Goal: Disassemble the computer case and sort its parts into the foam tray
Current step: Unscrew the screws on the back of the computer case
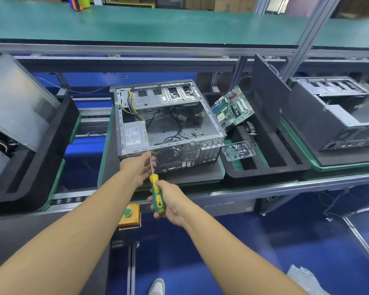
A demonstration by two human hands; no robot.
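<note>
An open grey computer case lies on its side on a dark mat, showing its power supply, loose cables and drive bays. My right hand grips a green-and-yellow screwdriver whose shaft points up at the case's rear panel, left of the fan grille. My left hand rests against that rear panel and pinches the shaft near its tip. A black foam tray sits right of the case; a green motherboard leans in it, and a clear plastic box of screws lies at its near-left corner.
A dark side panel stands upright in the foam tray. Another case lies at far right, and a further foam tray with a grey panel at left. A yellow box with a green button hangs below the bench edge. A green shelf runs overhead.
</note>
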